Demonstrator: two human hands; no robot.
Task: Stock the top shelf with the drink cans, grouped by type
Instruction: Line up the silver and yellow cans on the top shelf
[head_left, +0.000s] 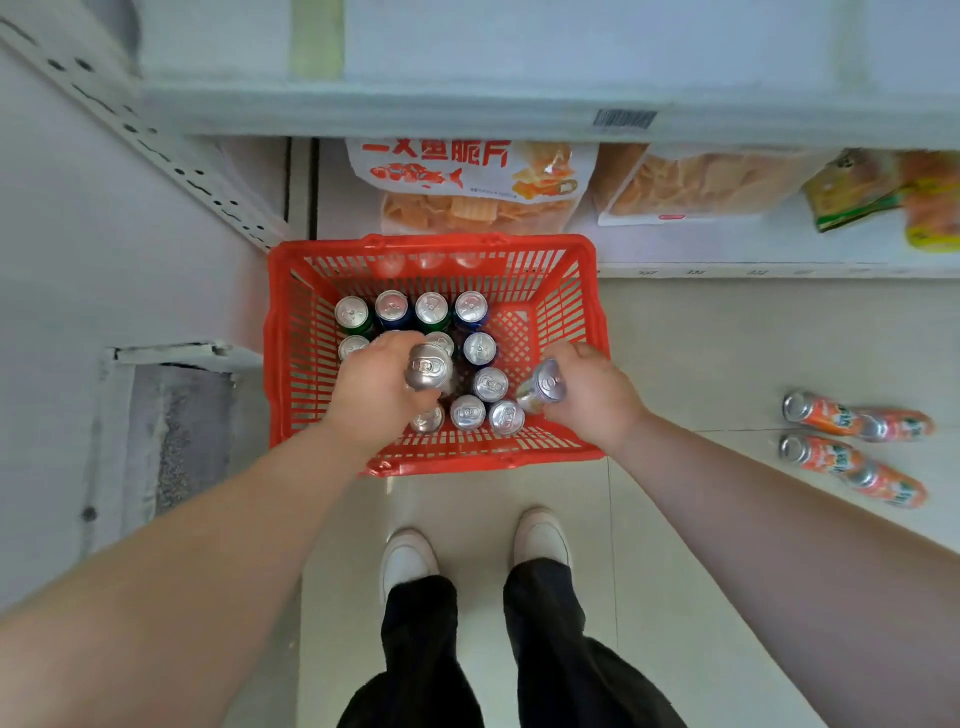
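Two-handed reach down into red slatted plastic basket (431, 244) on tiled floor (727, 364), bare forearms stretched toward 12 o'clock. With left hand (371, 395), grip clamped round upright silver-topped drink can (428, 366) above basket's middle. With right hand (592, 387), at 3 o'clock of that, grip curled round tilted silver-topped can (543, 387). Remaining cans (470, 307) upright in basket beneath, mostly toward 12 o'clock. Four orange cans (826, 415) lying on floor, well off at 3 o'clock.

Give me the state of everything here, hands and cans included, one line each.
Red plastic basket: on floor, holding upright cans.
Left hand: gripping raised silver-topped can.
Right hand: gripping tilted silver can.
Orange drink cans: lying sideways on floor.
Snack bags: flat on lower shelf.
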